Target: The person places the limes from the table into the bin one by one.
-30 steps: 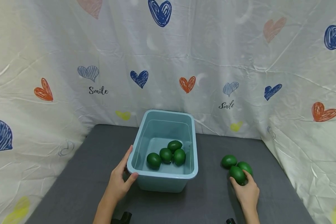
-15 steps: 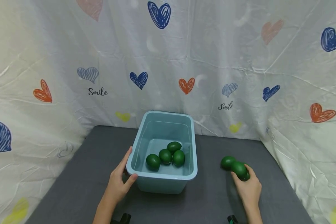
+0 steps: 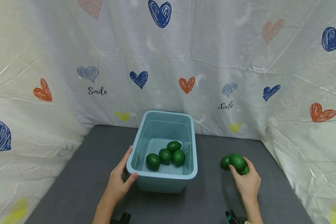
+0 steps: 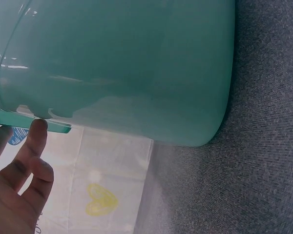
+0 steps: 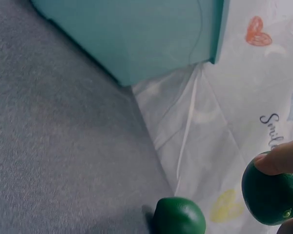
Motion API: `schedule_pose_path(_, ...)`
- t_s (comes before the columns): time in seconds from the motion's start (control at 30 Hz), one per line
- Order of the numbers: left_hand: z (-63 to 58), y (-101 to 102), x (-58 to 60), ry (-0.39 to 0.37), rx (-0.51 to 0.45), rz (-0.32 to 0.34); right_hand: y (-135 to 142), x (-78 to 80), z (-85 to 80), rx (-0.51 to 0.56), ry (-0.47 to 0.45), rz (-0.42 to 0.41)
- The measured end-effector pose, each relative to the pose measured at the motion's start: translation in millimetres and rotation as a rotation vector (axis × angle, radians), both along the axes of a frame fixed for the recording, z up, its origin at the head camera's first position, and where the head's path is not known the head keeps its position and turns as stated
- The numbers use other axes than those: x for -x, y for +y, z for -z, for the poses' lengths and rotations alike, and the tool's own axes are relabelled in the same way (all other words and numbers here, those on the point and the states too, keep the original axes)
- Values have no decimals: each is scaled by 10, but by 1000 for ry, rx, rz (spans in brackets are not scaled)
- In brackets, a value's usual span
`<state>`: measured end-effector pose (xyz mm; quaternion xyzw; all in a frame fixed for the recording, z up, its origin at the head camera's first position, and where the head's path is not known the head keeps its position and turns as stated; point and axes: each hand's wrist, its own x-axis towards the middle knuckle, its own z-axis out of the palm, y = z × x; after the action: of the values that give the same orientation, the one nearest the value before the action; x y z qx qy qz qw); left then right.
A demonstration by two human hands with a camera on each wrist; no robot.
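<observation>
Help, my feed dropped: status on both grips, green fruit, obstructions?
Left grip touching near-left corner of blue bin. Right grip pinching green fruit, two more partly behind it. No obstacle seen between held fruit and bin.

At the lower right of the frame, the right hand (image 3: 247, 183) pinches a green fruit (image 3: 237, 162), which partly covers two other green fruits (image 3: 225, 162). Left of the lower centre, the left hand (image 3: 118, 183) holds the near left corner of a light-blue tub (image 3: 161, 185) with four fruits (image 3: 165, 156) inside. Below lies a dark grey bench (image 3: 205, 199); a white curtain (image 3: 168, 46) printed with hearts (image 3: 139, 79) fills the upper frame
</observation>
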<state>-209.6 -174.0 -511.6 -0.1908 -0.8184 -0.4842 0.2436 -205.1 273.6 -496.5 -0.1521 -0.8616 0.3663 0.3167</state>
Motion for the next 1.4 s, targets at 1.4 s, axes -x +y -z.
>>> schedule_pose_path(1.4, 3, -18, -7, -11, 9, -6, -782, 106, -450, 31, 149, -250)
